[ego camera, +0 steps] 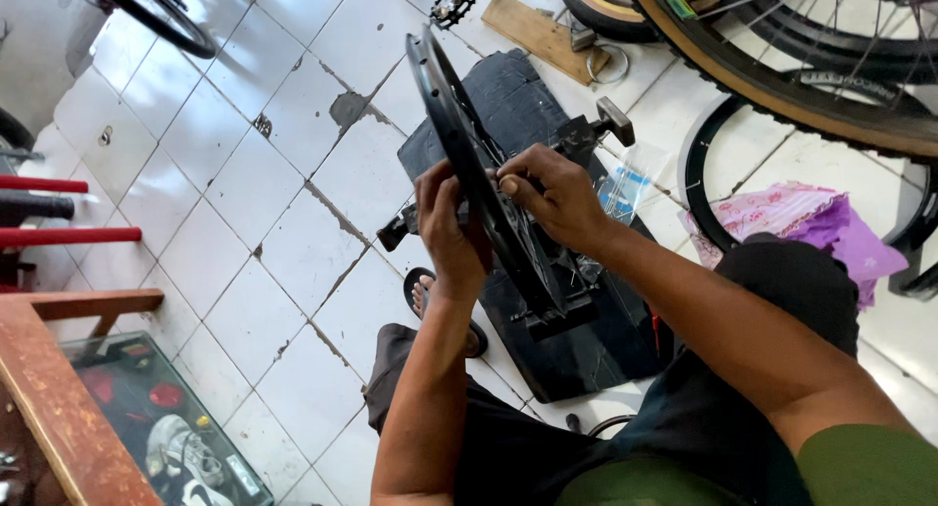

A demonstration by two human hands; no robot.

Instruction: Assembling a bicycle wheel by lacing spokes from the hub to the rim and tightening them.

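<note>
My left hand (451, 234) is wrapped around the rim (467, 159), fingers curled over its near edge, the grip shut firmly on the metal. My right hand (557, 195) is on the other side of the same rim, thumb and forefinger pinched narrow at its inner face; the pinch is on something small, probably a spoke end, but it is too small to tell. The other fingers of that hand are folded loosely and rest against the rim.

The rim is black and stands on edge, tilted a little, in a black stand (547, 301) set on a dark mat (596, 355) on the white tiled floor (225, 223). It runs from near the top of the view down between my two hands. Thin spokes show faintly below my right hand.

My foot in a sandal (422, 293) is on the tiles just beside the mat, under my left wrist.

Surroundings: a clear plastic bag (625, 189) lies on the mat's right edge, near my right forearm. A pink and purple cloth (811, 223) lies farther right, partly over a black hoop (705, 174) on the floor. Tan-walled tyres (782, 101) stand at upper right. A wooden block (537, 32) and a pedal (456, 0) lie at the top. A glass-topped wooden case (117, 408) is at lower left.
</note>
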